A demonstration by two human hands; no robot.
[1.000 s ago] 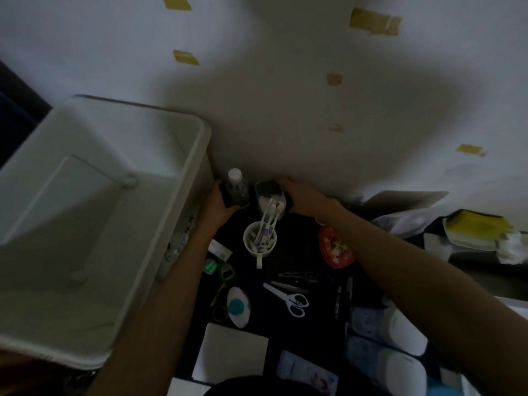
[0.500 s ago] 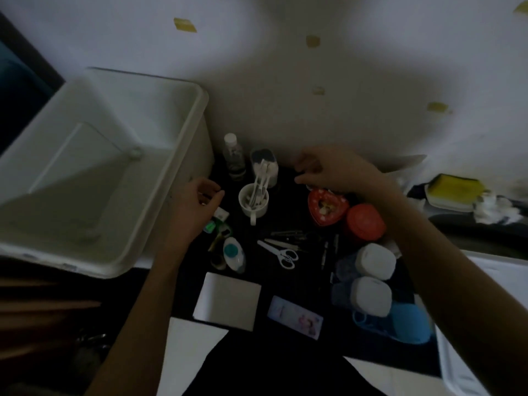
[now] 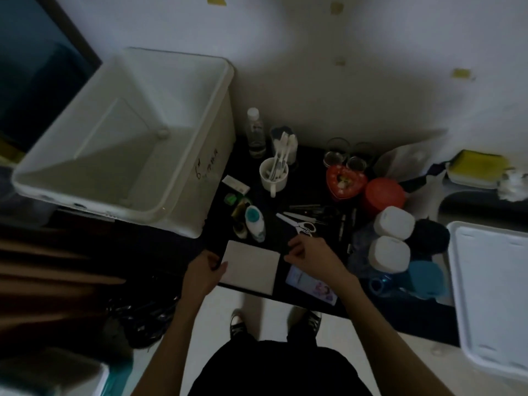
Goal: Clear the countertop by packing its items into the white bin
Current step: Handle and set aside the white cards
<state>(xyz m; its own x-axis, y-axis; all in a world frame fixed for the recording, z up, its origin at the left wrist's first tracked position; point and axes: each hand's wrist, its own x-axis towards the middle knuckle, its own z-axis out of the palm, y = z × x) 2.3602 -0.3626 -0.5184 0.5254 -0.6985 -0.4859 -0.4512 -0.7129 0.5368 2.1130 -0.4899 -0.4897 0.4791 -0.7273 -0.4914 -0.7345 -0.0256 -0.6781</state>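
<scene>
The empty white bin (image 3: 217, 115) stands at the left of the dark countertop (image 3: 308, 178). A flat white square pad (image 3: 251, 265) lies at the counter's front edge. My left hand (image 3: 204, 271) grips the pad's left edge, thumb on top. My right hand (image 3: 310, 251) is at the pad's top right corner with its fingers curled; whether it pinches the corner is unclear. Behind the pad lie white scissors (image 3: 300, 224), a small white bottle with a teal cap (image 3: 254, 222), a white mug of toothbrushes (image 3: 273, 174) and a clear bottle (image 3: 255, 132).
A red heart box (image 3: 345, 181), a red round lid (image 3: 384, 194), two white-capped jars (image 3: 393, 238), glasses (image 3: 337, 152) and a blue item (image 3: 423, 278) crowd the right. A white tray lid (image 3: 491, 292) lies far right; a yellow sponge (image 3: 477, 167) behind it. My shoes (image 3: 237, 324) stand on the floor below.
Both hands drew back from the bottle and mug at the rear of the counter to the white pad at the front edge. The left hand took hold of the pad.
</scene>
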